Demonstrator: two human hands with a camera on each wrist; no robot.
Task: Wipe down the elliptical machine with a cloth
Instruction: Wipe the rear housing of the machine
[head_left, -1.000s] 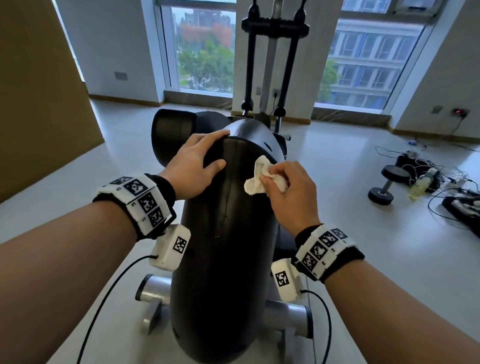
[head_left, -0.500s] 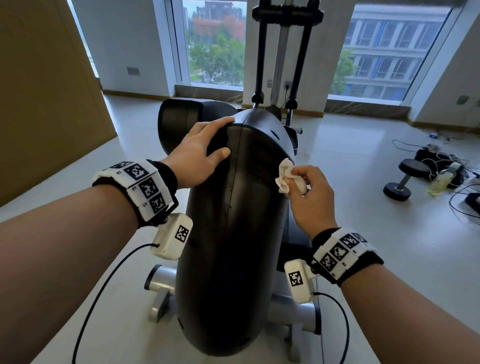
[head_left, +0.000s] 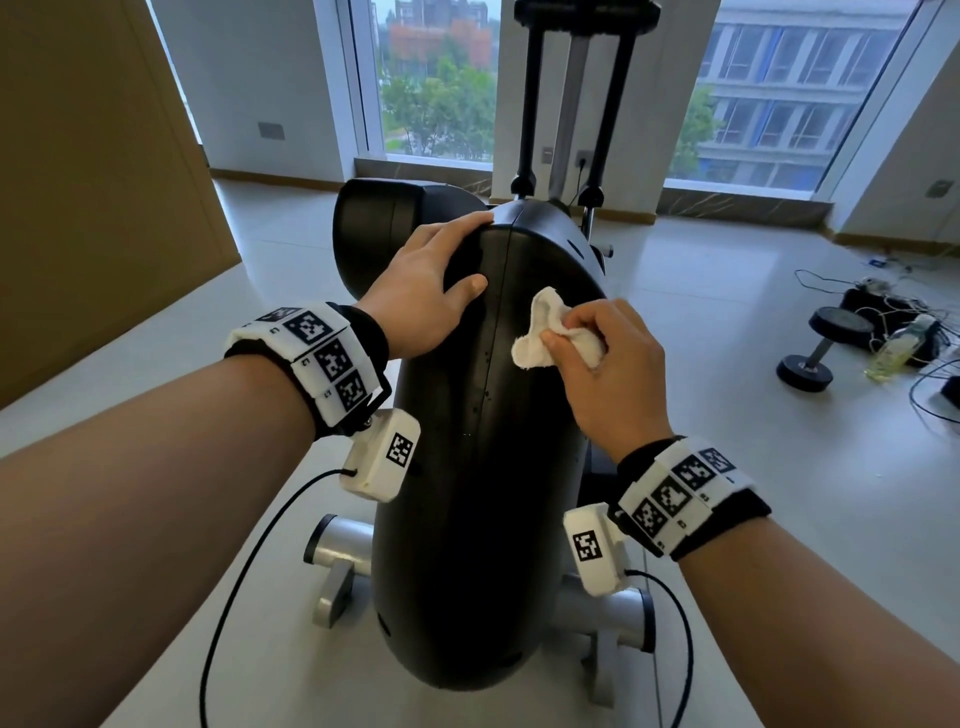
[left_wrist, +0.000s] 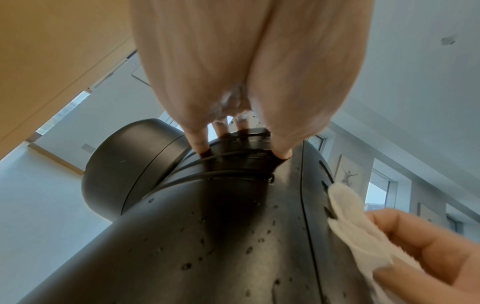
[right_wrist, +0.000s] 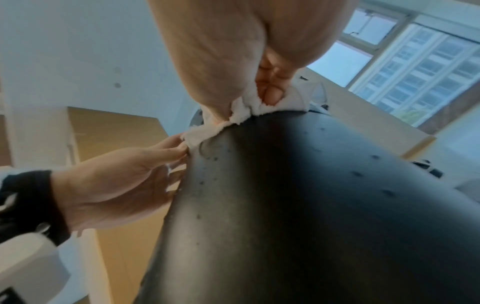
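Observation:
The elliptical machine's glossy black housing (head_left: 478, 493) stands right in front of me, speckled with small droplets (left_wrist: 187, 265). My left hand (head_left: 431, 291) lies flat on the top left of the housing, fingers straight and spread over the curve (left_wrist: 233, 148). My right hand (head_left: 602, 364) grips a bunched white cloth (head_left: 540, 332) and presses it against the housing's upper right face, just right of the centre seam. In the right wrist view the cloth (right_wrist: 233, 115) is squeezed between thumb and fingers against the black shell (right_wrist: 298, 205). The cloth (left_wrist: 355, 222) also shows in the left wrist view.
Two black uprights (head_left: 530, 104) rise behind the housing toward the windows. Silver base feet (head_left: 337, 545) stick out at floor level on both sides. A dumbbell (head_left: 821, 353), a bottle (head_left: 898, 348) and tangled cables lie on the floor at the right. A tan wall panel (head_left: 93, 182) stands at the left.
My right hand slid the cloth out to the housing's right edge, then back toward the centre seam. The left hand has kept its place on top.

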